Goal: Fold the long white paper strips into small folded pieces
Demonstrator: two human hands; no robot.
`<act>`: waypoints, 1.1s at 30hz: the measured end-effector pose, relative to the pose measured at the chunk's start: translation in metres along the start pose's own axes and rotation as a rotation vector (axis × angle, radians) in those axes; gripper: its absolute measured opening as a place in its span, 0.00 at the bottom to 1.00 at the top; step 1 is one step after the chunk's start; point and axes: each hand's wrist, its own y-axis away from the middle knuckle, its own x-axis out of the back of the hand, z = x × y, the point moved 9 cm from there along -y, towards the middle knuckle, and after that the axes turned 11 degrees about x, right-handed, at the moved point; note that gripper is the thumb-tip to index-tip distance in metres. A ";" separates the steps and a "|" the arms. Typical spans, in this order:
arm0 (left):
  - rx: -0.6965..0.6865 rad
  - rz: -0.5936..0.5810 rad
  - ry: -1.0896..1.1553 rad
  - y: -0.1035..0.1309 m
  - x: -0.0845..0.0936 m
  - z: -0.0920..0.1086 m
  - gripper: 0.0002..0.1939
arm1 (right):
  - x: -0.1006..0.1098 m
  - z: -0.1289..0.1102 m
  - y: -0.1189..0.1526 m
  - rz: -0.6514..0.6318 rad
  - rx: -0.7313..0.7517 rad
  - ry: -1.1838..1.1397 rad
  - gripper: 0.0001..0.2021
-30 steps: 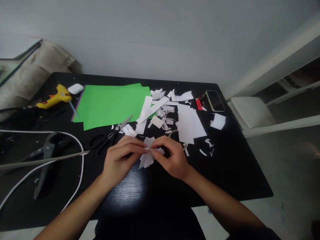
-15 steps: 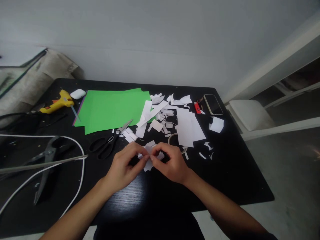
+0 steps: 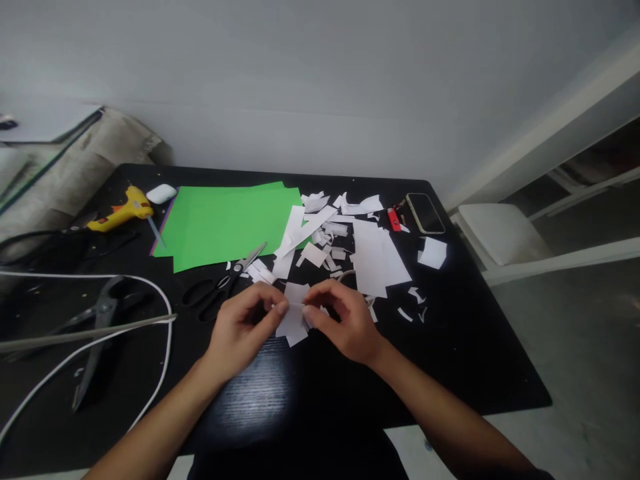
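Note:
Between my hands is a small white piece of paper (image 3: pixel 294 323) with a crease across it. My left hand (image 3: pixel 246 327) pinches its left side between thumb and forefinger. On the other side, the thumb and fingers of my right hand (image 3: pixel 345 321) close on the paper's right edge. Other white pieces lie around and partly under it, so its full outline is hard to make out. Just beyond my left hand lie scissors (image 3: pixel 220 287) with black handles, blades pointing away to the right. White paper scraps (image 3: pixel 325 240) are heaped beyond the fingers.
Green sheets (image 3: pixel 230 223) cover the back left of the black table (image 3: pixel 450 360). A yellow glue gun (image 3: pixel 123 210), a white case (image 3: pixel 161 193), a white cable (image 3: pixel 167 347) and large shears (image 3: pixel 97 333) are at left. White sheets (image 3: pixel 377 260), a red lighter (image 3: pixel 394 219) and a phone (image 3: pixel 425 213) are at right.
My fingertips have moved apart, the left ones shifting slightly left. More of the white paper between them now shows, with its crease visible. The view has tilted up slightly.

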 end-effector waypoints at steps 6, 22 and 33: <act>-0.056 -0.144 -0.089 0.003 -0.020 0.005 0.03 | -0.013 -0.011 0.001 -0.128 0.096 0.126 0.05; -0.121 -0.038 -0.102 -0.006 0.011 0.006 0.03 | 0.002 0.023 0.003 0.043 -0.227 -0.191 0.07; -0.259 -0.127 -0.103 0.000 -0.006 0.018 0.08 | -0.015 0.032 0.010 0.012 -0.347 -0.382 0.09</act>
